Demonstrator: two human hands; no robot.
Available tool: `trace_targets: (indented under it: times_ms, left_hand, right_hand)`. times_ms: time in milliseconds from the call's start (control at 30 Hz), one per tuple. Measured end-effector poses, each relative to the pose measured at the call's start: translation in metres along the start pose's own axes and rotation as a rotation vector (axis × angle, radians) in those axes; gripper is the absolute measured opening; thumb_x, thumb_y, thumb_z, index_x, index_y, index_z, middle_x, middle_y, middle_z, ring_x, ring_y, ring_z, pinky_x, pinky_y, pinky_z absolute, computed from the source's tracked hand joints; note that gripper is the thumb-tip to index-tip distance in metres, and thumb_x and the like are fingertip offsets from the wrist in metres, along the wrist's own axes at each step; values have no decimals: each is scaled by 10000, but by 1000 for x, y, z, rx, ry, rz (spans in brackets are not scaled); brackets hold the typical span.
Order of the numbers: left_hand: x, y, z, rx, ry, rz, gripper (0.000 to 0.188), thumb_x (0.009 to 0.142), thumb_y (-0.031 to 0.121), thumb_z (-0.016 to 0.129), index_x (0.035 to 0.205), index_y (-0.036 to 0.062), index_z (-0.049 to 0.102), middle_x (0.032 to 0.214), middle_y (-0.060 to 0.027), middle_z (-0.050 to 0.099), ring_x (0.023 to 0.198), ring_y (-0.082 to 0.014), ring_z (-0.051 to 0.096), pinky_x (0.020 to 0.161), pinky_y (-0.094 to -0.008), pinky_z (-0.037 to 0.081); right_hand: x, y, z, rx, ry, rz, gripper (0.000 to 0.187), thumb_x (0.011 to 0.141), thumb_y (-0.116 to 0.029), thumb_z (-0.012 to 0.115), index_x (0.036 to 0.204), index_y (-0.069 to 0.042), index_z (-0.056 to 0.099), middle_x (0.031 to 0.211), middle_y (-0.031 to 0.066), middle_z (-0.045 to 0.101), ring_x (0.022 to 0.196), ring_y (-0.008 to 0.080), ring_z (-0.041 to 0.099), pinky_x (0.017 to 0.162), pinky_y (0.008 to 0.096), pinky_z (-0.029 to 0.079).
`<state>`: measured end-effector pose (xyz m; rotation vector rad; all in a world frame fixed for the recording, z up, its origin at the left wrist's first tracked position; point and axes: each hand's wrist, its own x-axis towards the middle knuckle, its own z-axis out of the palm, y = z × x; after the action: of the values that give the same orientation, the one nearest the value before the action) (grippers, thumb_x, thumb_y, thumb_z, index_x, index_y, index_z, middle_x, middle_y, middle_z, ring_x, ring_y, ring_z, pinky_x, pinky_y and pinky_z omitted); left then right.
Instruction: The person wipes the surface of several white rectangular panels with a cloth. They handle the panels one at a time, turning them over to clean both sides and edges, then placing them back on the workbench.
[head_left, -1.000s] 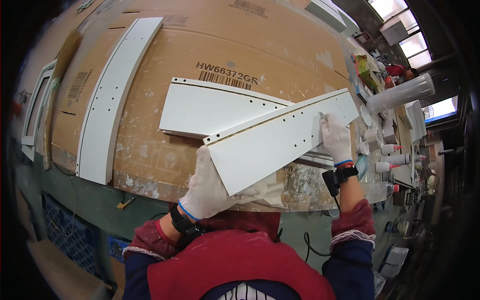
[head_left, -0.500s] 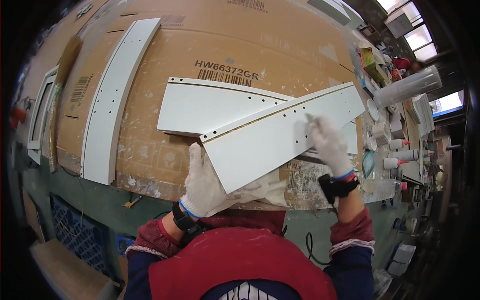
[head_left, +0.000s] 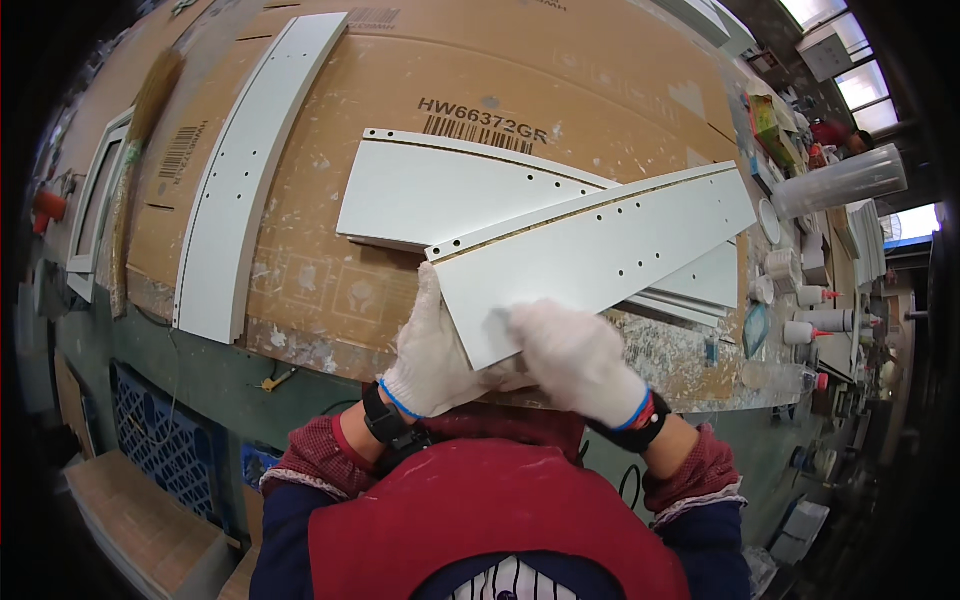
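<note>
A white drilled panel with a groove along its far edge lies slantwise across another white panel. My left hand, in a white knit glove, grips its near left corner, thumb along the end and fingers beneath. Over the near end of the same panel is my right hand, also gloved and smeared by motion. Its fingers are closed, pressing a small greyish thing to the white face; what that is I cannot make out. More panel edges show under the right end.
Cardboard covers the table. A long white panel, a straw brush and a white frame lie to the left. Red-tipped bottles, a clear bottle and a clear plastic cylinder crowd the right side.
My right hand has moved left and nearer, from the panel's holes to its near left end. My left hand keeps its hold on the corner. The whole view has shifted slightly.
</note>
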<state>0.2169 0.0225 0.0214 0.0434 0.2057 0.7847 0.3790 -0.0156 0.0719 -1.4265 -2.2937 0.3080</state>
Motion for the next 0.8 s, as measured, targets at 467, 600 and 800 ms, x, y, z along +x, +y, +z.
trace_targets:
  times_ms: [467,600,800]
  left_hand:
    - [-3,2,-3,32,-39,-6,667,1004,562,214,1467,87,280,1465,-128,377,1352,-301,362,1119,-471,303]
    - [0,3,8,293,163,92,701,995,584,214,1478,78,261,1482,-141,353,1356,-321,355,1125,-471,285]
    - [-6,13,-5,81,24,-44,757,977,621,214,1497,70,221,1502,-161,323,1353,-341,362,1120,-478,290]
  right_hand:
    - [-16,60,-29,-353,112,146,217,823,-83,588,1032,-38,627,825,131,642,699,278,643,618,365,521]
    - [5,-41,17,79,-293,-168,150,806,-136,544,949,-109,579,767,72,586,670,224,618,573,321,501]
    - [-15,16,-26,77,12,125,147,860,-140,641,994,-80,652,836,118,664,721,283,659,642,341,530]
